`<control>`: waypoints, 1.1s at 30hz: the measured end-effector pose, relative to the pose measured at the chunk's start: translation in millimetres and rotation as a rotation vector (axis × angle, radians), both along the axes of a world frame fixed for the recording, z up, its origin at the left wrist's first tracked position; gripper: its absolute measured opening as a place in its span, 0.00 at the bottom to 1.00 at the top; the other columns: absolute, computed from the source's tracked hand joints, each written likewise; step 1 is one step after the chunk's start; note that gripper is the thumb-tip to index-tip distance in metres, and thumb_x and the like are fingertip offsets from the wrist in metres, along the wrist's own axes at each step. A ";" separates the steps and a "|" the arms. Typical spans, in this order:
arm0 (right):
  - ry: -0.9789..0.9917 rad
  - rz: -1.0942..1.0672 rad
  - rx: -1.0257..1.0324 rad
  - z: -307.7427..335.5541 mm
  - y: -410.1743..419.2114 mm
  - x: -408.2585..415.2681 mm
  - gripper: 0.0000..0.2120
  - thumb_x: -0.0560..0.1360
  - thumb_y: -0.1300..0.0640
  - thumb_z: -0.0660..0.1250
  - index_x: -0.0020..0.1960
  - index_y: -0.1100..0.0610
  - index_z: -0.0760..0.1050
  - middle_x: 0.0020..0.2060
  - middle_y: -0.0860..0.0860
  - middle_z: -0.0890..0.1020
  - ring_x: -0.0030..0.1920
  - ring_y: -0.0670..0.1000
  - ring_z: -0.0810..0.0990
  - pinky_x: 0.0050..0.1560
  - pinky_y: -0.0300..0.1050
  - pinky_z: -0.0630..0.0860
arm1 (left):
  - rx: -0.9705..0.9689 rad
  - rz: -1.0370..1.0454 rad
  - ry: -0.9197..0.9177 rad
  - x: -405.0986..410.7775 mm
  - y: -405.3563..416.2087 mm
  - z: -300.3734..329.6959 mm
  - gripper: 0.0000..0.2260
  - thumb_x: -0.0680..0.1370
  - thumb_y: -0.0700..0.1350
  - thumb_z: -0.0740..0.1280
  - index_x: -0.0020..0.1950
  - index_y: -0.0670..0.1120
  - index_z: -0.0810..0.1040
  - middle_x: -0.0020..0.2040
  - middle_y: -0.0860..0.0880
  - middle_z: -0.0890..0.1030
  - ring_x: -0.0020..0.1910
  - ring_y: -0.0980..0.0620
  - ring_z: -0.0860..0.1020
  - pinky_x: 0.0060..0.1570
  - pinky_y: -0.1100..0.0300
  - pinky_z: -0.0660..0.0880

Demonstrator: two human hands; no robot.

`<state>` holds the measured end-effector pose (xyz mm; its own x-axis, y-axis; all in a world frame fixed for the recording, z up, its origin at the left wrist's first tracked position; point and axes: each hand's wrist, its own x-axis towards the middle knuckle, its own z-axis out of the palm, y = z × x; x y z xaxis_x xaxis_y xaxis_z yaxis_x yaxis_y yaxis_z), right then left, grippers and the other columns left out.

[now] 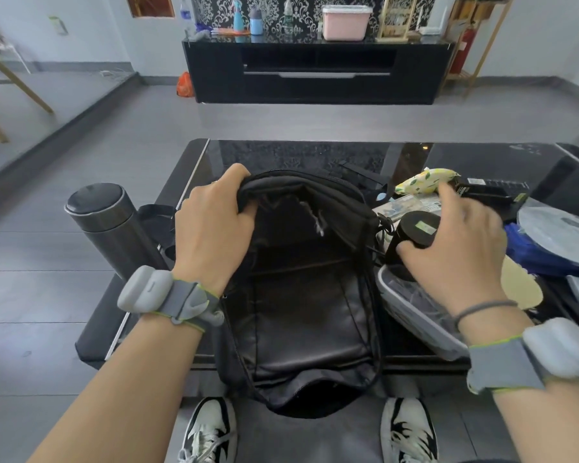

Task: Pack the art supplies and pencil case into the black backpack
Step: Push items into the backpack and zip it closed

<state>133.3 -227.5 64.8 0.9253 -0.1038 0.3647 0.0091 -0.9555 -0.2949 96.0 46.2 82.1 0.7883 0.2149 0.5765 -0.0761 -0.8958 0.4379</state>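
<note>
Clutter crowds the right of the frame: a black cylinder (415,230), a clear tray (411,312), a yellow patterned pouch (422,180), a black box (492,192) and a blue bundle (535,252) lie packed together on the dark glossy surface (315,152), right beside the backpack. At centre left a dark flask (104,222) stands upright just beside the bag. Your black backpack (308,295) sits at centre frame, unzipped and gaping, its dark lining bare, its lower end hanging over the surface's near edge above your shoes. Your left hand (211,225) grips the upper rim of the opening. Your right hand (462,248) curls its fingers over the black cylinder, thumb against its side.
</note>
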 end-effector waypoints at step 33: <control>0.366 0.511 0.385 -49.2 125.8 -29.2 0.31 0.65 0.50 0.76 0.65 0.52 0.71 0.57 0.51 0.80 0.60 0.53 0.77 0.60 0.44 0.74 | -0.249 -0.093 -0.257 -2.6 -6.7 17.4 0.09 0.74 0.34 0.64 0.52 0.43 0.77 0.39 0.50 0.79 0.38 0.46 0.76 0.41 0.49 0.74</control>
<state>104.1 -101.7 15.6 0.9481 0.3144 0.0477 0.2619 -0.6870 -0.6778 93.4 39.6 99.5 0.6471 0.3079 0.6974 -0.2876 -0.7486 0.5973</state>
